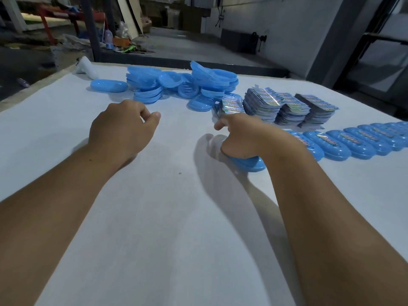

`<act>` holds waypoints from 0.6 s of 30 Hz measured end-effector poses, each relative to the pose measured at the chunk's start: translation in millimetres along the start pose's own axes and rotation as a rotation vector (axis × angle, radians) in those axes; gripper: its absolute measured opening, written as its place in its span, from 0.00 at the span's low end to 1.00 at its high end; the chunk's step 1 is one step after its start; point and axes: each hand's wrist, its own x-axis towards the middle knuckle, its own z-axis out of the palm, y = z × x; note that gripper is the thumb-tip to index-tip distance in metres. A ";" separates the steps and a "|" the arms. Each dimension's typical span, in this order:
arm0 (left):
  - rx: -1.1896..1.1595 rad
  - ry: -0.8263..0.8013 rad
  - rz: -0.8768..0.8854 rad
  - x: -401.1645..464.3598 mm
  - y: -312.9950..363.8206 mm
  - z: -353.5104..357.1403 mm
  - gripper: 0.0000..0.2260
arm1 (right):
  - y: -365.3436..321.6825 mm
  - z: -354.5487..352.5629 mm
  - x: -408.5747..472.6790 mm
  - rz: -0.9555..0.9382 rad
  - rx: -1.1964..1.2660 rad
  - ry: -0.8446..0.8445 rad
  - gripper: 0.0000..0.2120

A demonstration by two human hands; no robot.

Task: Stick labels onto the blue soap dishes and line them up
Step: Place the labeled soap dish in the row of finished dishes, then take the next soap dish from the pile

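White table — the work surface. At its far edge, a heap of unlabelled blue soap dishes, too jumbled to count; one closed dish lies apart to the left, long axis left-right. Three stacks of holographic labels stand side by side. A row of labelled dishes — about seven visible — runs to the right edge, touching side by side, long axes pointing away and leftward. Right hand grips one blue soap dish on the table. Left hand is loosely curled, holding nothing.
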 end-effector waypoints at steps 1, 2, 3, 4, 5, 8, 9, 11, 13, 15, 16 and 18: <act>0.000 -0.001 -0.001 -0.2 0.5 0.2 0.16 | 2.5 -0.5 1.2 0.006 0.002 -0.004 0.29; -0.001 -0.002 -0.001 -0.1 0.5 0.4 0.16 | 4.2 -1.4 1.9 0.015 0.011 -0.013 0.29; -0.001 -0.003 0.000 0.2 0.7 0.7 0.16 | 4.9 -1.7 2.4 0.025 0.022 -0.021 0.29; -0.002 -0.005 -0.001 0.8 0.2 0.9 0.16 | 5.0 -1.8 2.6 0.033 0.026 -0.024 0.29; -0.001 -0.008 -0.001 1.4 -0.3 1.1 0.15 | 4.8 -1.4 3.0 0.039 0.023 -0.019 0.29; 0.001 -0.015 0.004 2.9 -1.9 2.7 0.15 | 3.2 1.9 6.7 0.040 0.006 0.049 0.24; -0.002 -0.020 0.006 3.1 -2.1 3.4 0.14 | 1.9 4.2 8.5 0.034 0.003 0.090 0.21; -0.003 -0.033 0.008 2.6 -1.8 5.1 0.13 | -2.4 9.7 11.5 0.016 0.016 0.165 0.18; -0.011 -0.050 0.009 1.5 -1.4 6.6 0.11 | -8.1 15.1 13.6 -0.017 0.040 0.206 0.17; -0.036 -0.072 0.001 0.2 -0.5 7.3 0.10 | -12.4 19.7 15.2 -0.049 0.069 0.222 0.16; -0.043 -0.077 0.000 1.0 1.6 8.1 0.10 | -13.5 20.9 16.1 -0.055 0.083 0.233 0.16; -0.059 -0.082 0.010 5.5 9.0 11.1 0.09 | -14.9 22.3 17.7 -0.053 0.114 0.256 0.14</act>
